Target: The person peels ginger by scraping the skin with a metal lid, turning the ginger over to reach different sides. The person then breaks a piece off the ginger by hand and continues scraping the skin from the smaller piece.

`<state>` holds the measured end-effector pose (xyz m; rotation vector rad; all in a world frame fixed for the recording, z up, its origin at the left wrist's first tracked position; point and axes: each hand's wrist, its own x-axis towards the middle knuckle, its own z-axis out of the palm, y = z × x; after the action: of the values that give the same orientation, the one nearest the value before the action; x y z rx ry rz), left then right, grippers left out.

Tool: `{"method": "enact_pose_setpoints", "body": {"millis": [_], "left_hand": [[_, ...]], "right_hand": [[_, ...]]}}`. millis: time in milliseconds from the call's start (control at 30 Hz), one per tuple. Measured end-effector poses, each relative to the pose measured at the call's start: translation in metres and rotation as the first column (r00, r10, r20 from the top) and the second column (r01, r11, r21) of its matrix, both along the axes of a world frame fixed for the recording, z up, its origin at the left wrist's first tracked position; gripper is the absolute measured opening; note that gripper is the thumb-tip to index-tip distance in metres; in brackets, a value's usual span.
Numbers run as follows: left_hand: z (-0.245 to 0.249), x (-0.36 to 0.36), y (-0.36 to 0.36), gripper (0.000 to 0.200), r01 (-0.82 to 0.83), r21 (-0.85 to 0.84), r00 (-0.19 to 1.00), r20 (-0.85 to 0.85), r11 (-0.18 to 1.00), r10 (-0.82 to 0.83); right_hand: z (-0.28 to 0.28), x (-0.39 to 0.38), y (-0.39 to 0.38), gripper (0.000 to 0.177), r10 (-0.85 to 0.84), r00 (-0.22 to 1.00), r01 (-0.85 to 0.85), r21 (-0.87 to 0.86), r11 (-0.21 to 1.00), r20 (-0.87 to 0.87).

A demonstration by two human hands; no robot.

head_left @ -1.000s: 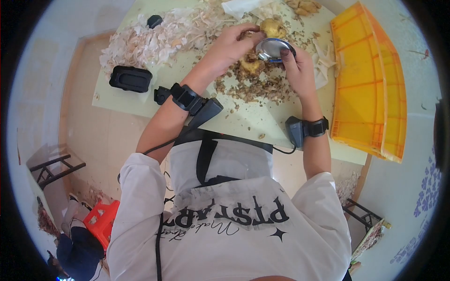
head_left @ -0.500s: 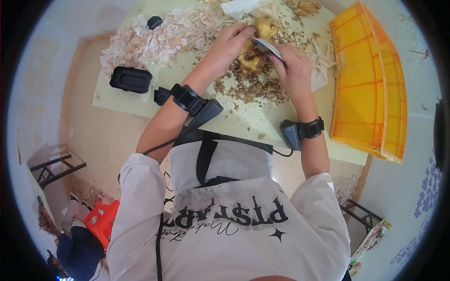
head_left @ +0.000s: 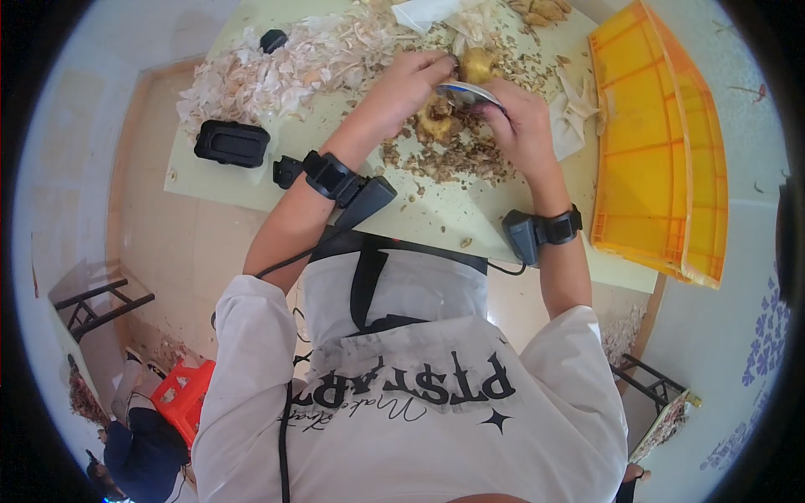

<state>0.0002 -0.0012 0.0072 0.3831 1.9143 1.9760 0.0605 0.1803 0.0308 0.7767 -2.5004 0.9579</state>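
Metal tool (head_left: 472, 89) turned edge-on vs earlier, held in R grip (head_left: 521, 126), L grip (head_left: 412, 84) can't tell, yellow lump (head_left: 434, 126) partly hid.

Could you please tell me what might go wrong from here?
The metal tool in the right hand is close to the left hand, so a slip could nick it if the rim is sharp, which I cannot tell. Loose brown scraps lie around the lower yellowish lump, so bits might cling to it or get swept off the table by a forearm.
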Motion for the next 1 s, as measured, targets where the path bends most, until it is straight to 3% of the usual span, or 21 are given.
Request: {"method": "enact_pose_setpoints", "body": {"millis": [100, 233, 300, 333, 400, 533, 700, 767, 900, 1000], "left_hand": [[-0.003, -0.001, 0.000, 0.041, 0.054, -0.072, 0.995, -0.080, 0.996, -0.060], [-0.003, 0.001, 0.003, 0.041, 0.007, 0.057, 0.998, -0.060, 0.998, -0.004], [-0.004, 0.001, 0.006, 0.042, -0.005, 0.116, 0.999, -0.031, 0.993, 0.008], [-0.007, 0.000, 0.008, 0.040, -0.086, 0.139, 0.994, -0.049, 0.987, 0.093], [-0.005, 0.001, 0.009, 0.039, -0.167, 0.162, 0.982, -0.065, 0.973, 0.179], [-0.004, 0.001, 0.008, 0.044, -0.153, 0.203, 0.987, -0.006, 0.967, 0.158], [-0.004, 0.003, 0.008, 0.048, -0.165, 0.169, 0.983, -0.047, 0.972, 0.175], [-0.010, -0.002, 0.006, 0.053, -0.155, 0.059, 0.985, -0.066, 0.986, 0.159], [-0.015, -0.003, 0.006, 0.060, -0.202, 0.110, 0.978, -0.029, 0.973, 0.207], [-0.018, -0.007, 0.001, 0.063, -0.092, 0.034, 0.994, -0.058, 0.995, 0.094]], "right_hand": [[-0.002, -0.001, 0.000, 0.010, -0.005, 1.000, 0.005, -0.015, 1.000, -0.004], [-0.001, 0.001, -0.004, 0.010, 0.017, 0.997, -0.014, 0.042, 0.999, -0.074], [-0.001, 0.006, -0.005, 0.011, -0.171, 0.982, 0.166, -0.068, 0.984, -0.075], [-0.002, 0.006, -0.005, 0.011, -0.171, 0.982, 0.167, -0.068, 0.984, -0.075], [-0.007, 0.006, -0.004, 0.012, -0.361, 0.932, 0.354, -0.253, 0.900, 0.018], [-0.005, 0.003, -0.003, 0.011, -0.363, 0.932, 0.356, -0.175, 0.918, -0.009], [-0.010, -0.005, -0.004, 0.014, -0.064, 0.989, 0.064, -0.008, 0.998, -0.130], [-0.009, -0.004, -0.007, 0.015, -0.056, 0.987, 0.056, -0.003, 0.998, -0.149], [-0.002, -0.001, -0.005, 0.019, 0.028, 0.992, -0.019, 0.069, 0.997, -0.124], [0.003, -0.001, -0.001, 0.019, 0.110, 0.985, -0.095, 0.107, 0.990, -0.136]]}}
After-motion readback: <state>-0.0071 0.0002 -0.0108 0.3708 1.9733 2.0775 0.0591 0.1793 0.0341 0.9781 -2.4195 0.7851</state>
